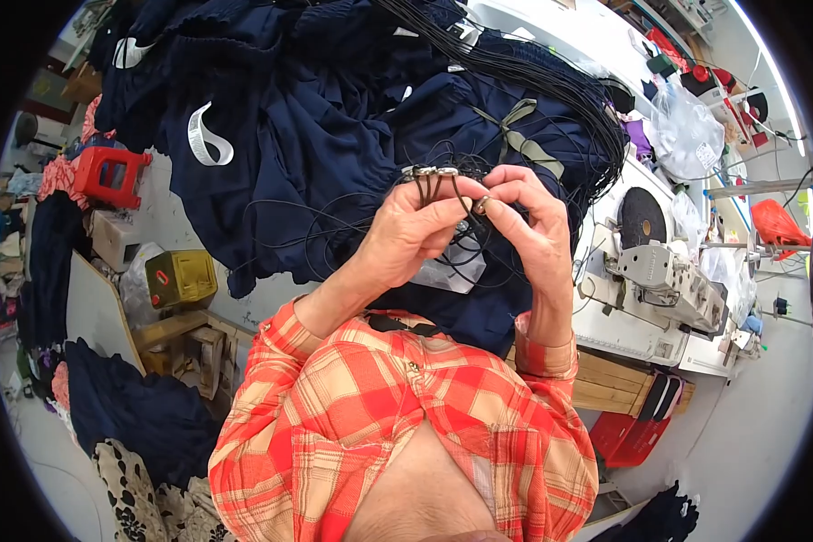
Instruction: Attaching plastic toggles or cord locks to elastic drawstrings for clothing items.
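Thin black cords run over the fingers of my left hand [410, 227], with several shiny metal cord stoppers [447, 172] lined up along its top edge. Its thumb and forefinger press on a cord. My right hand [532, 213] pinches another small metal stopper [481, 204] between thumb and forefinger, close to the left fingertips. Loose loops of cord hang below and beside both hands. Under them lies a clear plastic bag [452, 269], its contents partly hidden by cord. Navy blue garments [291, 156] with gathered edges and white labels spread beneath.
A thick bundle of black cords [549, 62] crosses the garments, beside an olive fabric tie [525, 139]. At right are a sewing machine [671, 281] and a black roll [641, 225]. A red plastic stool [112, 177] and a metal tin [184, 278] stand at left.
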`<act>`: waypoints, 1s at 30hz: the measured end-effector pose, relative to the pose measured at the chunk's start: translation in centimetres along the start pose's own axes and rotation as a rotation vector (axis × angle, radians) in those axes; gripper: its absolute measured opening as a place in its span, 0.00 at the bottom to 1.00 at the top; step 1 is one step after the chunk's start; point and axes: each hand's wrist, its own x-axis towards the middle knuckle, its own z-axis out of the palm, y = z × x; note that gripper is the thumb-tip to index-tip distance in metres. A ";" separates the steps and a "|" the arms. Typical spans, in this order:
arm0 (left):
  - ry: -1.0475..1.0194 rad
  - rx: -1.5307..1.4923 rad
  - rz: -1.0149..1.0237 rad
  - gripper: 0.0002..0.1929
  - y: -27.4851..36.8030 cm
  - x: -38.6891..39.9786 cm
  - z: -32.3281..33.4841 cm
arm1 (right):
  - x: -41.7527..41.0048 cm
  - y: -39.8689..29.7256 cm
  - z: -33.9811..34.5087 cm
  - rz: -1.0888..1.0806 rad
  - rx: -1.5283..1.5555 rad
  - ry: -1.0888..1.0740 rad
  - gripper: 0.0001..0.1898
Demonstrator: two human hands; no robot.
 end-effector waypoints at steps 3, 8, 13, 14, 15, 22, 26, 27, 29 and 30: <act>0.034 0.008 0.032 0.11 -0.3 0.4 -0.3 | 0.4 -0.2 0.5 -0.067 -0.130 -0.031 0.05; -0.015 0.012 0.022 0.11 -0.5 0.6 -1.1 | 1.1 -0.2 0.3 -0.124 -0.188 -0.074 0.05; -0.020 -0.034 0.078 0.12 -1.0 1.1 -1.4 | 1.4 -0.2 0.8 -0.158 -0.284 0.043 0.04; -0.021 -0.034 0.077 0.12 -1.0 1.1 -1.4 | 1.4 -0.3 1.0 -0.179 -0.357 0.143 0.04; -0.007 -0.011 0.072 0.12 -1.1 1.2 -1.3 | 1.3 -0.5 1.0 -0.178 -0.358 0.143 0.04; 0.173 0.387 0.193 0.10 -1.5 1.3 -0.8 | 1.0 -1.3 1.6 -0.400 -0.898 0.228 0.05; 0.218 0.776 0.475 0.09 -3.0 1.4 -1.6 | 0.7 -1.2 1.8 -0.356 -0.882 0.189 0.05; 0.219 0.776 0.475 0.09 -3.2 1.4 -1.8 | 0.7 -1.3 1.7 -0.346 -0.923 0.161 0.04; 0.227 0.938 0.545 0.09 -3.4 1.3 -2.0 | 0.8 -1.5 1.6 -0.338 -0.963 0.129 0.04; 0.227 0.937 0.544 0.09 -3.2 1.2 -1.9 | 0.9 -1.4 1.5 -0.343 -0.981 0.104 0.04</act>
